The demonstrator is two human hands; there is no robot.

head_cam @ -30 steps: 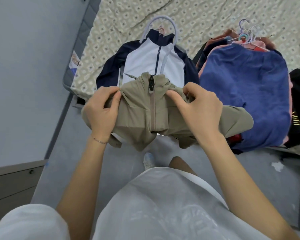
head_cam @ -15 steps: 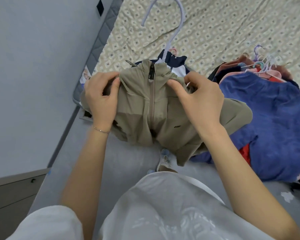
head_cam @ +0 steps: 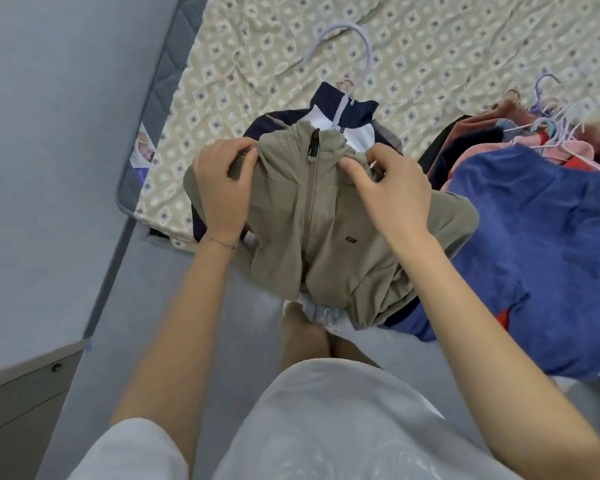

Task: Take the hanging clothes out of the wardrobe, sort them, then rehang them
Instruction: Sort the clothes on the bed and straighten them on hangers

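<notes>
Left hand (head_cam: 222,188) and right hand (head_cam: 392,195) each pinch a shoulder of the khaki zip-front fabric jacket (head_cam: 312,244). Its zip runs from far collar to near hem. The navy-and-white zip jacket (head_cam: 355,114) lies just beyond both hands.

Khaki jacket (head_cam: 326,220) has gone forward and up onto the bed (head_cam: 257,64). A second ago it hung at the bed edge, below the navy-and-white jacket (head_cam: 355,114), whose whole front showed. Now the khaki lies over it; only the navy collar and a strip of white stick out past the khaki collar. Left hand (head_cam: 222,188) and right hand (head_cam: 395,195) travelled with it, each on a shoulder. Lavender hanger hook (head_cam: 367,53) swung up half a second ago and now lies on the bedspread beyond the navy collar.
</notes>
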